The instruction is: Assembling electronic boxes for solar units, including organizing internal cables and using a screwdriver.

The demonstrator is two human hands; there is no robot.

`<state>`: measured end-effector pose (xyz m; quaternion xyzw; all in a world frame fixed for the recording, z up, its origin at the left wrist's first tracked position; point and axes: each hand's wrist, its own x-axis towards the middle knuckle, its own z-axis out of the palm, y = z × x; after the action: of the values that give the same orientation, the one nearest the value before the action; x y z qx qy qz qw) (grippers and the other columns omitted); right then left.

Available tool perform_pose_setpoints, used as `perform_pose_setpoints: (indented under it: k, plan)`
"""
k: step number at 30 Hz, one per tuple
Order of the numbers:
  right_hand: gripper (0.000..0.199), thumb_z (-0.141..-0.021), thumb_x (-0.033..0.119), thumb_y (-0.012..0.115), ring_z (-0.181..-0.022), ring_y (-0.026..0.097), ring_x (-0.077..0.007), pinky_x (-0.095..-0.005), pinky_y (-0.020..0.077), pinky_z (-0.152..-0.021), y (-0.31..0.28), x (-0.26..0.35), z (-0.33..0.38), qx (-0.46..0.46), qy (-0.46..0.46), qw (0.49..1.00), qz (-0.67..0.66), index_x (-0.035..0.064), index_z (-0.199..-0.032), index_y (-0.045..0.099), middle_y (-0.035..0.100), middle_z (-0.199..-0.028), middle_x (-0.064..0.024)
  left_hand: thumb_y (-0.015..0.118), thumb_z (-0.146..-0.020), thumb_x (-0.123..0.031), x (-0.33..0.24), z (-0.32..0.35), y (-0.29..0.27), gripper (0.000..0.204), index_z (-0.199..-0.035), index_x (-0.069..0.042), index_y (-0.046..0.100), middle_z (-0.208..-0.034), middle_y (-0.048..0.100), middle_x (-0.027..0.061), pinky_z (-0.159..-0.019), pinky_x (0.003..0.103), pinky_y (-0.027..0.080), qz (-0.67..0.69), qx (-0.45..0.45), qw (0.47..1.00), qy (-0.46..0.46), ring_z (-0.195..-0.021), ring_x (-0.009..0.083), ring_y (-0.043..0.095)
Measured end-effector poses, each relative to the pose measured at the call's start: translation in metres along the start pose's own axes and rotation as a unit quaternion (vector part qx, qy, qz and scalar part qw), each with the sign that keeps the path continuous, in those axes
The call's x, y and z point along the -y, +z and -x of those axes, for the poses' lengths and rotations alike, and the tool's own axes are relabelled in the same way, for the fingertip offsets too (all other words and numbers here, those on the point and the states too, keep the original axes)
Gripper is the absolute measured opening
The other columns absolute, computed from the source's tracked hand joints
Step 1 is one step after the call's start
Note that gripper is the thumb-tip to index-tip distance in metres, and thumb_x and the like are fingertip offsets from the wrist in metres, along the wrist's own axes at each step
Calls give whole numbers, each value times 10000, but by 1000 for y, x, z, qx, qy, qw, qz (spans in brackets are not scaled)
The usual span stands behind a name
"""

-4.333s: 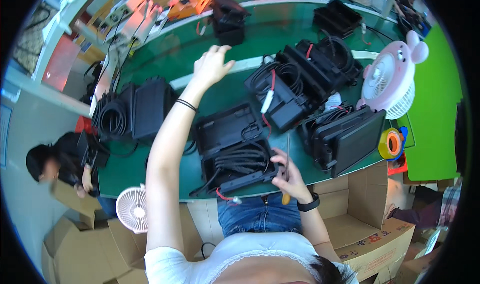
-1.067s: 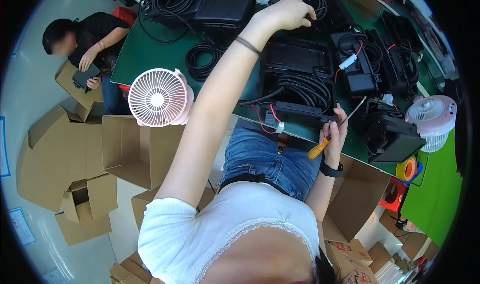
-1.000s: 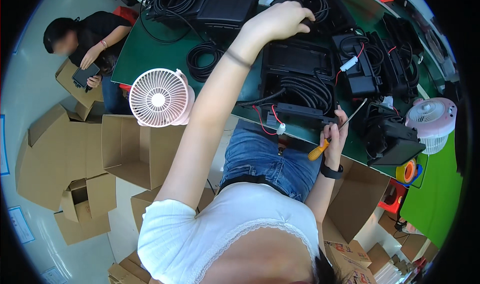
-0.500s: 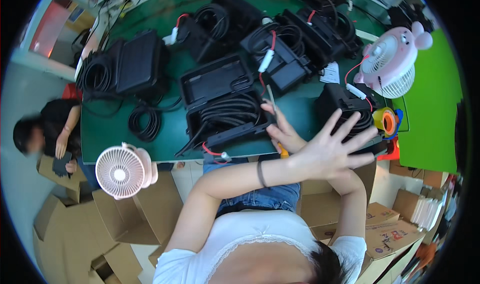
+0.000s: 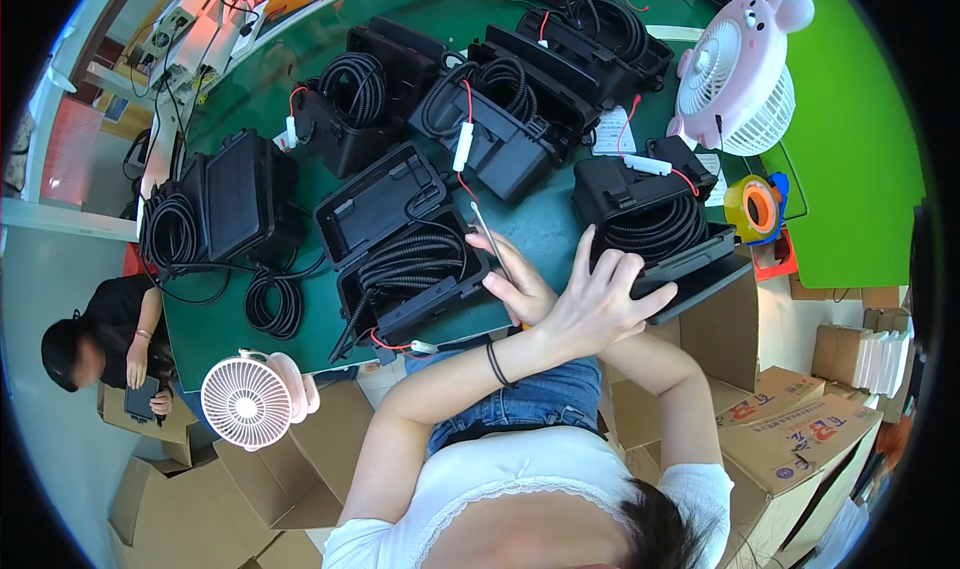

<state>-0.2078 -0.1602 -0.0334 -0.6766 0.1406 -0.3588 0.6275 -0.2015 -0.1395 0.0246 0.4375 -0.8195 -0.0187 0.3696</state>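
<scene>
In my right hand (image 5: 520, 284) is a screwdriver (image 5: 488, 234), its metal shaft pointing away from me and its yellow handle mostly hidden. That hand is beside the right edge of an open black plastic box (image 5: 425, 304) with a coil of black cable (image 5: 415, 264) inside. My left arm crosses over my right forearm. My left hand (image 5: 600, 304) has its fingers apart and partly bent, with nothing seen in it. It is close to another open black box (image 5: 610, 189) holding coiled black cable (image 5: 660, 229); whether it touches that box I cannot tell.
More black boxes with coiled cables (image 5: 355, 89) stand across the green table (image 5: 225, 314). A small pink fan (image 5: 245, 399) is at the near left edge, a larger pink fan (image 5: 735, 89) at the far right. Yellow tape (image 5: 755, 209) lies beside the right box. Cardboard boxes (image 5: 800, 439) surround me; another person (image 5: 110, 334) sits left.
My left hand has moved a little left and its spread fingers have bent. My right hand, still with the screwdriver, appears further left and lower. The whole view has shifted and turned.
</scene>
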Motion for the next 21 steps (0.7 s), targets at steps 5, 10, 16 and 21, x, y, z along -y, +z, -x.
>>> perform_pose_setpoints:
  k: [5, 10, 16, 21]
  plan:
    - [658, -985, 432, 532, -703, 549, -90, -230, 456, -611, 4, 6, 8, -29, 89, 996, 7, 67, -1496, 335, 545, -1296, -67, 669, -729, -215, 9, -4, -15, 489, -1216, -219, 626, -1137, 503, 160, -1046, 605, 363, -50, 3, 997, -57, -1119, 329, 490]
    - [587, -1032, 384, 439, -1422, 318, -287, -402, 215, -1173, 15, 24, 11, -80, 122, 989, 37, -13, -1455, 350, 393, -1484, -166, 825, -608, -337, -6, -1, -64, 705, -1256, -200, 583, -1458, 390, 169, -1013, 591, 407, -25, 12, 998, -58, -1314, 385, 418]
    - [471, -1014, 291, 448, -637, 515, -19, -185, 405, -506, 16, 37, 3, -105, 105, 989, -19, 29, -1405, 454, 440, -1470, -135, 796, -684, -123, 4, 60, -180, 388, -1060, -114, 698, -1132, 637, 106, -876, 440, 521, -83, -137, 976, -147, -1035, 313, 621]
    - [256, -973, 206, 579, -486, 440, 6, -151, 311, -388, 27, 35, -3, -181, 131, 973, -48, 52, -1177, 564, 482, -1418, -177, 756, -790, -189, 50, 100, -221, 602, -1343, -94, 536, -1306, 569, 162, -1031, 449, 425, -180, 9, 933, -311, -1223, 368, 533]
